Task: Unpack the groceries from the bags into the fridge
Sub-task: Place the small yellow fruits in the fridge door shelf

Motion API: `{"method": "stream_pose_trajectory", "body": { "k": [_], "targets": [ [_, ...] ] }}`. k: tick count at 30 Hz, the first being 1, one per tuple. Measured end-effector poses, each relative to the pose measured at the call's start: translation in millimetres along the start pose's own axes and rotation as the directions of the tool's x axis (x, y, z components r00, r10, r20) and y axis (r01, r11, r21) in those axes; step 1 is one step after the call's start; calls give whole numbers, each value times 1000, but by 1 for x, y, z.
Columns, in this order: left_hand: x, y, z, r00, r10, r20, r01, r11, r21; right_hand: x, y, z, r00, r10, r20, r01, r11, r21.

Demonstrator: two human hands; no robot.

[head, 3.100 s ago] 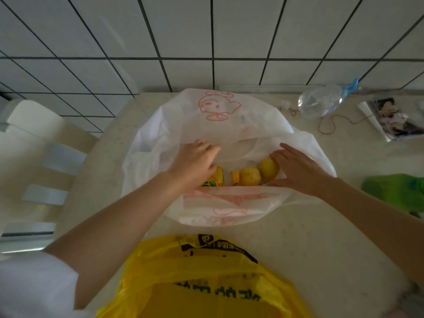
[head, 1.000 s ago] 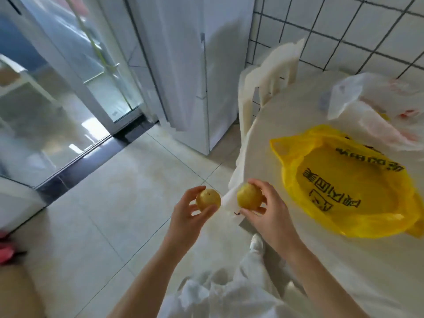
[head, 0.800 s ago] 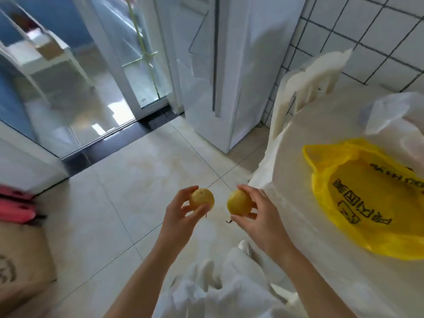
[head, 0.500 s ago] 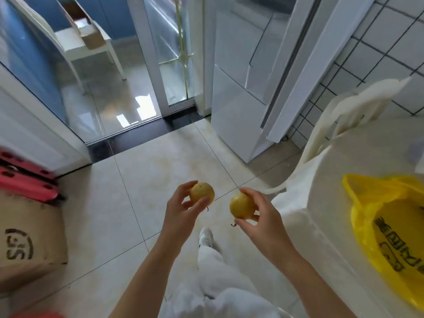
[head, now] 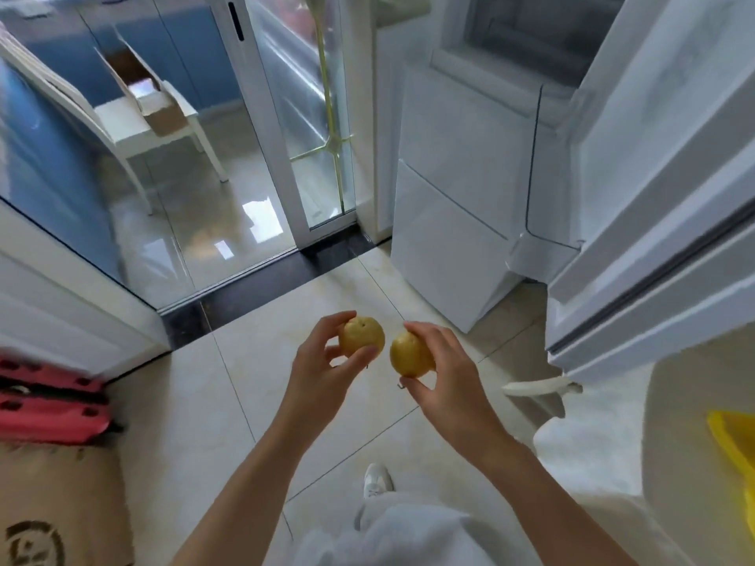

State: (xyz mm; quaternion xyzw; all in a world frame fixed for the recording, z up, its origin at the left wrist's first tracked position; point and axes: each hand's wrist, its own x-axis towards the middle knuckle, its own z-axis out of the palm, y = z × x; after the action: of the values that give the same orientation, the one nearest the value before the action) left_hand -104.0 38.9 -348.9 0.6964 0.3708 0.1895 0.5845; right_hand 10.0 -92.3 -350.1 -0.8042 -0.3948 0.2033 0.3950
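Note:
My left hand (head: 322,369) grips one small yellow round fruit (head: 362,336) between thumb and fingers. My right hand (head: 449,377) grips a second yellow fruit (head: 408,357) right beside it. Both are held out in front of me over the tiled floor. The white fridge (head: 461,206) stands ahead at the upper right; its upper compartment shows dark, and its open door (head: 662,169) juts out on the right. A corner of the yellow bag (head: 735,447) lies on the table at the right edge. The white bag is out of view.
A glass sliding door (head: 261,128) is ahead on the left, with a white chair (head: 147,116) and a cardboard box behind it. A brown cardboard box (head: 57,496) and red items (head: 49,406) sit on the floor at left. The table edge (head: 604,455) is close on my right.
I took the two fruits out of the white bag and turned left, away from the table, toward the fridge. The table and yellow bag have slid to the right edge of view.

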Motion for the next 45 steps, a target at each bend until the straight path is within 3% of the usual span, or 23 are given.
{"method": "stream_pose_trajectory", "body": {
  "k": [9, 16, 21, 25, 29, 39, 45],
  "targets": [
    [99, 14, -22, 998, 13, 61, -9, 998, -64, 85, -21, 5, 993, 69, -93, -65, 997, 44],
    [204, 27, -40, 964, 39, 262, -14, 995, -97, 158, -38, 15, 954, 135, -269, -127, 991, 48],
    [276, 45, -52, 904, 68, 422, -53, 997, -47, 213, -55, 21, 884, 193, -426, -199, 979, 30],
    [319, 62, -48, 871, 48, 490, 10, 993, -115, 243, -64, 18, 793, 278, -542, -295, 954, 57],
    [350, 83, -24, 831, 91, 549, 1, 986, -165, 257, -70, -1, 715, 248, -654, -353, 935, -31],
    [398, 163, 84, 578, 260, 773, -179, 965, -190, 266, -59, -90, 385, 160, -909, -471, 881, -45],
    [409, 228, 148, 410, 395, 822, -328, 905, -271, 270, -40, -139, 331, 160, -930, -593, 801, -73]
  ]
}}
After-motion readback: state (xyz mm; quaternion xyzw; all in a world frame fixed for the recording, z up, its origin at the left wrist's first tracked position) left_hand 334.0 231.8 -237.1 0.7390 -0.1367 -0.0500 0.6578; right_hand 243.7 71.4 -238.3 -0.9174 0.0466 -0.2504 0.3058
